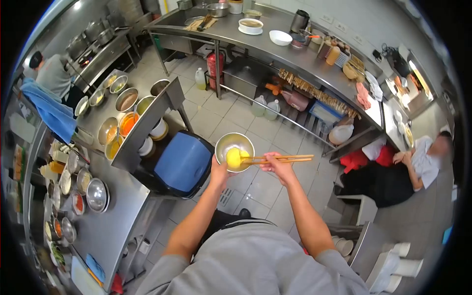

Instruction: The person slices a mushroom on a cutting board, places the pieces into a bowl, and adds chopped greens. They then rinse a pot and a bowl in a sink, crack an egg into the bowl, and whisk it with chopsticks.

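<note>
My left hand (219, 173) grips the rim of a metal bowl (233, 139) and holds it in front of me above the floor. Inside the bowl lies a yellow mass that looks like egg (234, 157). A pair of long wooden chopsticks (290, 158) is held in my right hand (279, 168), with the fingers closed round them. Their left ends reach over the bowl's rim into the yellow mass, while the other ends stick out to the right.
A steel counter (196, 30) runs along the back, with a white bowl (280, 38) on it. A blue-lidded bin (180, 161) stands close at left, beside a counter (110, 228) with several bowls. One person (51, 73) is at the stoves; another person (393, 172) sits at right.
</note>
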The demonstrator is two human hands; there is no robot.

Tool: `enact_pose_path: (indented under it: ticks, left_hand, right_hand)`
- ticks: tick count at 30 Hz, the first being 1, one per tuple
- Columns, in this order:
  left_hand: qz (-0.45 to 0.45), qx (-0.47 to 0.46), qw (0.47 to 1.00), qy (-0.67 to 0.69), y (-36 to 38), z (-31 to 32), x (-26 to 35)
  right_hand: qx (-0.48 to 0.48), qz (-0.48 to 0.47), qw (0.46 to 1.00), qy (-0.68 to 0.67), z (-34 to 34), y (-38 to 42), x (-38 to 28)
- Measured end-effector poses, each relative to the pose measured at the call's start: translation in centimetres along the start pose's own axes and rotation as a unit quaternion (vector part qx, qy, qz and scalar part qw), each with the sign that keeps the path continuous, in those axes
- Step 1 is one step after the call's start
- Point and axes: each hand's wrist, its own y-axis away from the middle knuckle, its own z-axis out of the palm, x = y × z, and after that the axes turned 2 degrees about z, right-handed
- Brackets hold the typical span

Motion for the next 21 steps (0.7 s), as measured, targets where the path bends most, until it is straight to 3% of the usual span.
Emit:
enact_pose_path:
  ticks: [2, 4, 8, 11, 13, 14, 16, 17, 19, 21]
  left_hand:
    - [-0.002, 0.014, 1.0, -0.014, -3.6, 1.8, 0.4]
    - [-0.006, 0.013, 1.0, -0.019, -6.7, 2.8, 0.8]
    - [-0.003, 0.018, 1.0, 0.004, -16.1, 4.5, 2.1]
    - [0.015, 0.013, 0.999, 0.031, -22.6, 5.4, 3.1]
    - [0.002, 0.004, 1.0, 0.023, -26.4, 6.0, 5.4]
    - [-0.006, -0.001, 1.0, 0.012, -28.3, 6.4, 6.8]
    - [0.0, -0.009, 1.0, 0.012, -33.0, 6.8, 8.7]
    - [0.003, -0.015, 1.0, 0.012, -35.1, 7.0, 9.3]
    - [0.003, -0.018, 1.0, 0.003, -38.4, 7.8, 11.7]
    - [0.012, -0.018, 1.0, -0.002, -41.7, 8.6, 14.2]
  right_hand:
    - [-0.042, 0.043, 0.997, 0.051, -0.9, -3.2, -2.1]
    - [0.031, -0.061, 0.996, -0.055, -1.3, -6.0, -3.3]
    - [-0.047, 0.041, 0.997, 0.051, -1.7, -15.1, -6.2]
    - [0.031, -0.041, 0.998, -0.031, -2.2, -22.2, -7.0]
    - [-0.056, 0.058, 0.996, 0.033, -2.2, -26.3, -8.6]
    - [-0.053, 0.059, 0.996, 0.034, -2.0, -28.1, -9.4]
    - [0.024, -0.052, 0.997, -0.048, -1.1, -32.1, -11.7]
    - [0.027, -0.055, 0.997, -0.05, -0.9, -34.0, -12.7]
    - [-0.029, 0.045, 0.997, 0.056, -0.5, -36.9, -14.7]
    - [-0.013, -0.009, 1.0, -0.019, 0.7, -39.4, -16.6]
